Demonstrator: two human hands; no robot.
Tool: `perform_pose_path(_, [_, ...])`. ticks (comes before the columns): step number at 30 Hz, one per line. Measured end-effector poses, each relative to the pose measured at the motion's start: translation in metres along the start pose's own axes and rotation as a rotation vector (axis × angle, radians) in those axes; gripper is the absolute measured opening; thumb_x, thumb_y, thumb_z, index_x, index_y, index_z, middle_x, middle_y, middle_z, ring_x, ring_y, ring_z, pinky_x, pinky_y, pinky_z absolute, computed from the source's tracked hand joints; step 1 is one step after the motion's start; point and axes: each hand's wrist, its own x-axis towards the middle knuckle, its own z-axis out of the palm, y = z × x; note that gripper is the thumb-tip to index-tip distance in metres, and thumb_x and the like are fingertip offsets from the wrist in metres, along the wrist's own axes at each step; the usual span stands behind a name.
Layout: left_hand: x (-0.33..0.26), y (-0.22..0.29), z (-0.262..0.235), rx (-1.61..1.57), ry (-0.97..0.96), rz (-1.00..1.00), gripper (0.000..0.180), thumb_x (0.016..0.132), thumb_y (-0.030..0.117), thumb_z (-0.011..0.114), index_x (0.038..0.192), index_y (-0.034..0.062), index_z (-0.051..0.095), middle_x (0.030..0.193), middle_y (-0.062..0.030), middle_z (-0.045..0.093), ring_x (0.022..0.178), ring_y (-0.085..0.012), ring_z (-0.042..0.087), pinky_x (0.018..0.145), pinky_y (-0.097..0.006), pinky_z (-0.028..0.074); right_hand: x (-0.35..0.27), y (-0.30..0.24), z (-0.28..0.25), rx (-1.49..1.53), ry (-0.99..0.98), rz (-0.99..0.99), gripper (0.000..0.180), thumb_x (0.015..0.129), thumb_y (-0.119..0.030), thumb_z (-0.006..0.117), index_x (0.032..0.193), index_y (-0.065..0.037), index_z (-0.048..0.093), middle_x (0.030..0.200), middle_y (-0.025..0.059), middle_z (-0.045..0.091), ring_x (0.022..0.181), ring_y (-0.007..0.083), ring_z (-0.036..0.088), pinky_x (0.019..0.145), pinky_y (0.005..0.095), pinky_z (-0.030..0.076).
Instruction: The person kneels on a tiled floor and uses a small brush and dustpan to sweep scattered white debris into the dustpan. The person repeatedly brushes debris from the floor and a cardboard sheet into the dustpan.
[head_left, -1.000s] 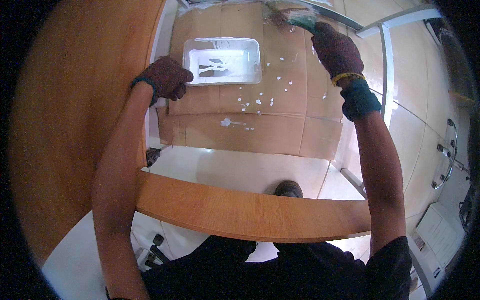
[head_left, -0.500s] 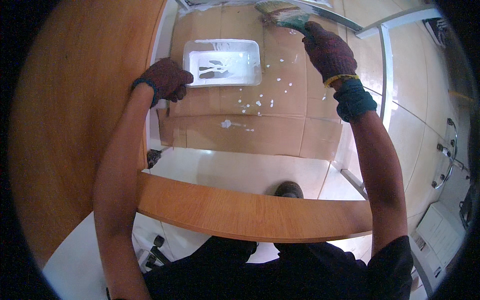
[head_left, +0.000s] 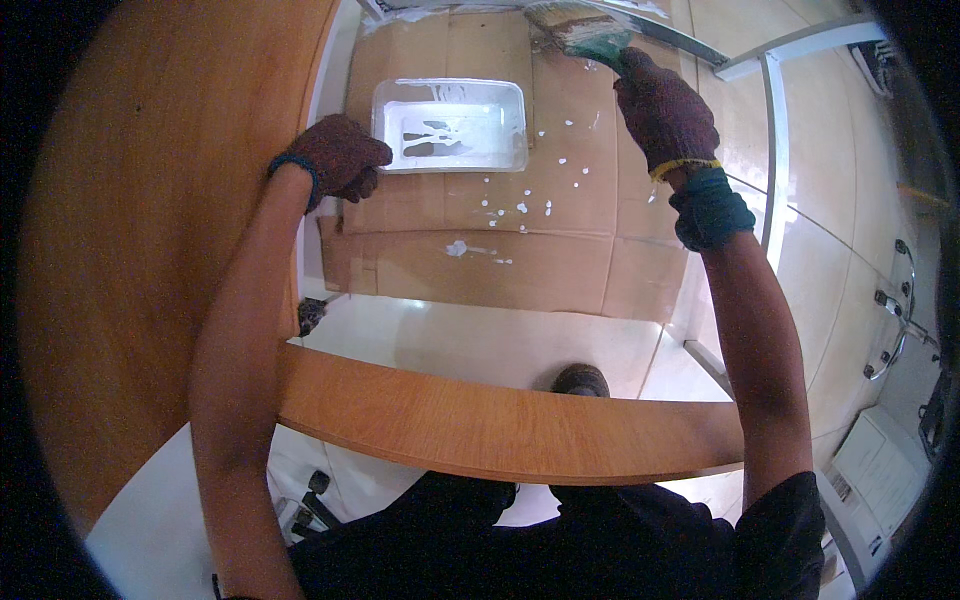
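Paintbrush (head_left: 585, 35) higher, above right hand (head_left: 665, 115)

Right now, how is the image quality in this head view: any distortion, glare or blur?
Head view: strong fisheye, the wooden board bows and black corners vignette; bright glare on the white surface below the cardboard; the paintbrush near the rim looks soft; both gloved hands stay fairly sharp.

Bright, even light; heavy fisheye edge distortion.
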Motion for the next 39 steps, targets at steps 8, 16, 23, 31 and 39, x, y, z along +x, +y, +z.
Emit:
perform_pose_path(8, [0.008,-0.017,0.003,0.198,0.045,0.187,0.017,0.073,0.021,0.063,0.064,0.0071,0.063,0.064,-0.0109,0.065,0.053,-0.021,0.062,0.057,-0.035,0.051,-0.011,0.037,-0.008,-0.066,-0.087,0.225,0.031,0.087,-0.028,0.05,0.113,-0.011,0.049,0.088,0.0216,0.064,0.081,0.0397,0.062,0.069,0.0495,0.048])
perform_pose_path(16, [0.001,0.003,0.003,0.089,-0.005,-0.111,0.015,0.076,0.019,0.06,0.064,0.0104,0.063,0.065,-0.0093,0.065,0.055,-0.0207,0.063,0.059,-0.036,0.051,-0.016,0.01,-0.006,-0.024,-0.016,0.059,0.031,0.086,-0.025,0.051,0.116,-0.018,0.048,0.088,0.0196,0.063,0.081,0.0392,0.061,0.066,0.0491,0.048])
perform_pose_path(23, [0.013,-0.021,0.003,0.104,-0.02,0.166,0.013,0.078,0.014,0.061,0.068,0.0057,0.058,0.058,-0.0062,0.055,0.046,-0.0151,0.052,0.043,-0.032,0.042,-0.014,0.036,-0.001,-0.037,-0.026,0.159,0.029,0.087,-0.024,0.05,0.114,-0.014,0.048,0.085,0.0227,0.063,0.079,0.041,0.061,0.065,0.0503,0.048])
perform_pose_path(31, [0.007,-0.009,0.006,-0.176,0.002,-0.094,0.018,0.078,0.015,0.063,0.064,0.0048,0.056,0.056,-0.0072,0.055,0.043,-0.0139,0.05,0.039,-0.031,0.038,-0.019,0.014,-0.002,0.033,-0.038,0.032,0.027,0.087,-0.028,0.049,0.112,-0.017,0.05,0.091,0.0196,0.063,0.08,0.0393,0.062,0.063,0.0489,0.049])
perform_pose_path(39, [-0.003,0.002,0.004,-0.104,0.074,-0.095,0.027,0.078,0.02,0.06,0.063,-0.0018,0.064,0.061,-0.0141,0.064,0.048,-0.0187,0.06,0.048,-0.032,0.049,-0.011,0.033,0.008,0.056,-0.001,0.193,0.028,0.088,-0.025,0.05,0.113,-0.012,0.05,0.08,0.0203,0.063,0.075,0.0398,0.062,0.064,0.0491,0.049])
